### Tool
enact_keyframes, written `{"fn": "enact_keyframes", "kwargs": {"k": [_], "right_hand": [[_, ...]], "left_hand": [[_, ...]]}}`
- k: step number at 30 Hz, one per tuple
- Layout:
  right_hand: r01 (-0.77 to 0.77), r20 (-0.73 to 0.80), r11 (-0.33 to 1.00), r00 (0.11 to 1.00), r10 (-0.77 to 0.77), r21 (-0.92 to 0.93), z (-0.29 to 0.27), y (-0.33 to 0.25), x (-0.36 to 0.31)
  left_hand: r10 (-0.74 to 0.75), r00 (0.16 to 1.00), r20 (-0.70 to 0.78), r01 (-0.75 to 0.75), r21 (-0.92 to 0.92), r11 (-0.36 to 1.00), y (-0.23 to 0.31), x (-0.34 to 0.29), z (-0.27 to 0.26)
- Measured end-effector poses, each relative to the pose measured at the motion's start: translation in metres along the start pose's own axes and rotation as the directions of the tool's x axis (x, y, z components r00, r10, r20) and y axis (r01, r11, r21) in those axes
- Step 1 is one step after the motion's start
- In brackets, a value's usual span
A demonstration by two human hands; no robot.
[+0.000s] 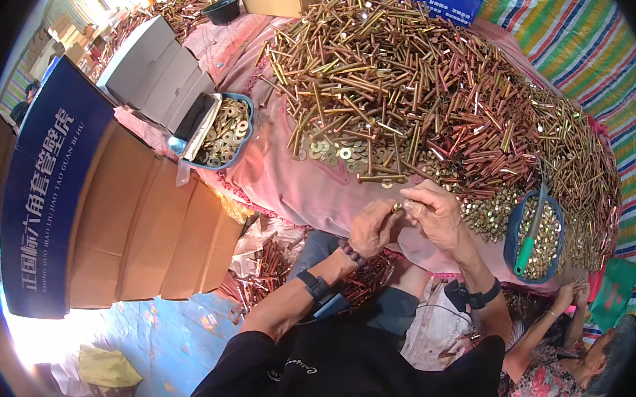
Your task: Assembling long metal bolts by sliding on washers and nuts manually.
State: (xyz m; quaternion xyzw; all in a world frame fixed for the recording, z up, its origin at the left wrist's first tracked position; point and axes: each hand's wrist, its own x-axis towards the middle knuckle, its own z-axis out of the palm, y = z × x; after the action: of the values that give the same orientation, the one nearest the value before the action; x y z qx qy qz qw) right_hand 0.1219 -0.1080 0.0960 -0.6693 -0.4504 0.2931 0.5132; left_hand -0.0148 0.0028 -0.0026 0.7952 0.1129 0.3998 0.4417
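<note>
Pink cloth-covered counter [287, 178] heaped with long brass-coloured metal bolts [413, 88] just beyond both hands. Left hand [370, 226] and right hand [432, 212] brought together, fingertips pinching one small brass bolt [400, 207] between them. Blue bowl of gold washers [538, 238] right of right hand; cardboard boxes [150, 225] well left.

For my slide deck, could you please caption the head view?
Both hands, left hand and right hand, pinch a small brass part together beside a heap of bolts on pink cloth.
</note>
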Motion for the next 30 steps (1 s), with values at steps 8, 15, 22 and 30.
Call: {"fn": "enact_keyframes", "kwargs": {"k": [8,15,22,30], "right_hand": [[0.29,-0.061,0.91,0.945,-0.321,-0.298,0.022,-0.014,0.001],[0.404,-0.1,0.835,0.878,-0.469,-0.373,0.032,-0.015,0.002],[0.245,-0.252,0.969,0.94,-0.227,0.041,0.041,0.006,-0.001],[0.462,-0.114,0.785,0.829,-0.548,-0.412,0.035,-0.008,0.0]], "left_hand": [[-0.048,0.999,0.021,0.049,-0.012,0.999,-0.001,-0.002,-0.002],[-0.077,0.996,0.034,0.079,-0.056,0.995,-0.014,-0.002,-0.003],[-0.125,0.989,0.078,0.134,-0.124,0.983,-0.008,0.001,-0.003],[-0.131,0.99,0.049,0.138,-0.175,0.975,-0.005,0.0,-0.005]]}}
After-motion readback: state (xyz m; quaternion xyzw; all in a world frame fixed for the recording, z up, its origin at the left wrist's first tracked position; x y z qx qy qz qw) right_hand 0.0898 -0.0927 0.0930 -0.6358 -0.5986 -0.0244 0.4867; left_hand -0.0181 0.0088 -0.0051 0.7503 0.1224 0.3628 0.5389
